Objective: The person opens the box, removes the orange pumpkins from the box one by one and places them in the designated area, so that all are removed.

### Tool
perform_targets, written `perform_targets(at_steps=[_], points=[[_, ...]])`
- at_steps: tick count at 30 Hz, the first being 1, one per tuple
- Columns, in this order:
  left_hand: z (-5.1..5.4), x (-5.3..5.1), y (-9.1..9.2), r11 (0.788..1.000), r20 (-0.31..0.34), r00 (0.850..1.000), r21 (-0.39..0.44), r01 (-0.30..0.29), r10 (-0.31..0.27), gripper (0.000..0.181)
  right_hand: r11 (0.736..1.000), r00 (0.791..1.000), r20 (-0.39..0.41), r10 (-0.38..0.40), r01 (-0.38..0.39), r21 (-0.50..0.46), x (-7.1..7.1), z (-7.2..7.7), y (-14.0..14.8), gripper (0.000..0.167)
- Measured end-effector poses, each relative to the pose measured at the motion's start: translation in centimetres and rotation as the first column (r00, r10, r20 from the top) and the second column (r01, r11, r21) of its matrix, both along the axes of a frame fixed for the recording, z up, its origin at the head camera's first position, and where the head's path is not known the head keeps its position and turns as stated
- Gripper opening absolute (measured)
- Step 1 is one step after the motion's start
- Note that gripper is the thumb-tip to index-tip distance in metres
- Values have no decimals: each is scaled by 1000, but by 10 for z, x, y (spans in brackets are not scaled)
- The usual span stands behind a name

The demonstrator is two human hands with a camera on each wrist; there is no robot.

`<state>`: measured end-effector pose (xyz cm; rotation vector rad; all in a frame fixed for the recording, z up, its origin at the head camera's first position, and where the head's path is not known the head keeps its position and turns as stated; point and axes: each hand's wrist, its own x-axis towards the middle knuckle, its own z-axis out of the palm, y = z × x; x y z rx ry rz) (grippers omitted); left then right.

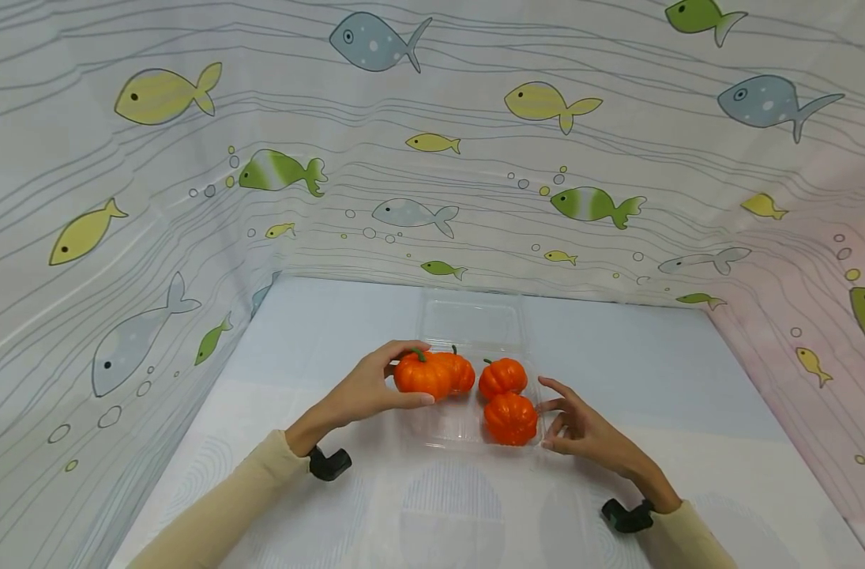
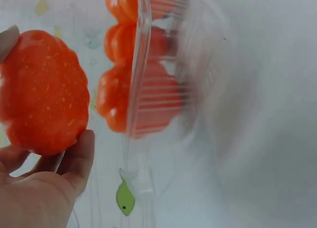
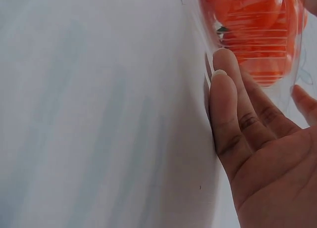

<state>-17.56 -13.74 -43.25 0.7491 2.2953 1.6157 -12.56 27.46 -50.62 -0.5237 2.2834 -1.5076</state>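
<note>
My left hand [image 1: 366, 387] grips an orange toy pumpkin [image 1: 419, 378] with a green stem, thumb in front and fingers behind. In the left wrist view this pumpkin [image 2: 47, 92] is held above the rim of a clear plastic container [image 1: 446, 431]. Three more orange pumpkins sit inside: one partly hidden behind the held one [image 1: 462, 373], one at the back right [image 1: 503, 378], and one at the front right [image 1: 510, 419]. Beside the container's right wall is my right hand [image 1: 581, 427], fingers loosely bent; the right wrist view shows its fingertips [image 3: 225, 60] close against the wall; contact is unclear.
The container's clear lid [image 1: 471, 320] lies folded back on the table behind it. Under everything is a pale patterned table cover [image 1: 318, 316]. Fish-print curtains [image 1: 375, 118] enclose the table at the back and both sides.
</note>
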Motion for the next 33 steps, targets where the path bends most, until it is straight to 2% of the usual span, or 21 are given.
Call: perform_targets(at_steps=[4,11,21,33], points=[[-2,-1,-11,999,16,999,20,-32,32,75,1000,1000,3,5,-5,-14,0,0,-1,96],[-10,-3,-29,995,30,995,17,-99,98,72,1000,1000,8,6,-6,-14,0,0,0,97],[-20,-5,-52,988,4,988,16,-151,151,77,999,1000,15,15,-15,-29,1,-2,0,97],[-26,-8,-75,976,-16,976,8,-219,219,80,1000,1000,14,15,-15,-28,1,-2,0,96]])
